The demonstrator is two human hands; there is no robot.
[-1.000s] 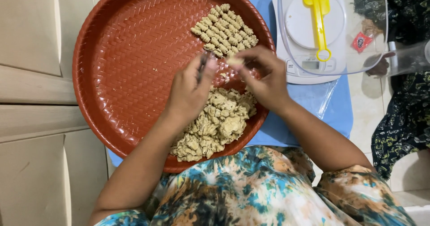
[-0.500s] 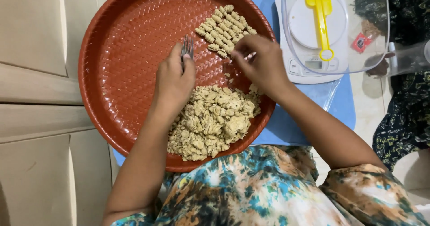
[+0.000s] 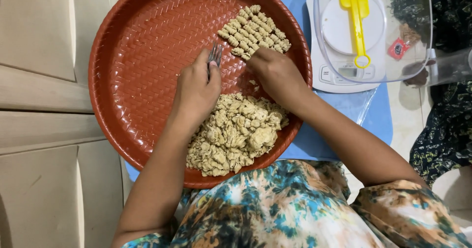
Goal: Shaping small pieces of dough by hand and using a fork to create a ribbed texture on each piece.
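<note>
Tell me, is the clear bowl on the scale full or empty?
Almost empty: the clear bowl holds only a yellow spatula; the scale shows through.

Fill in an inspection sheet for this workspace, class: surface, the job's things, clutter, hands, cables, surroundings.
Surface: blue mat on a pale tiled floor.
Job's things: round red tray with a woven pattern; loose dough heap at its near side; shaped dough pieces in rows at its far side.
Clutter: white kitchen scale under a clear container holding a yellow spatula.
Hands: left hand grips a fork; right hand at the shaped pieces.
Cables: nothing seen.
Surroundings: beige cabinet panels; dark patterned fabric.
</note>
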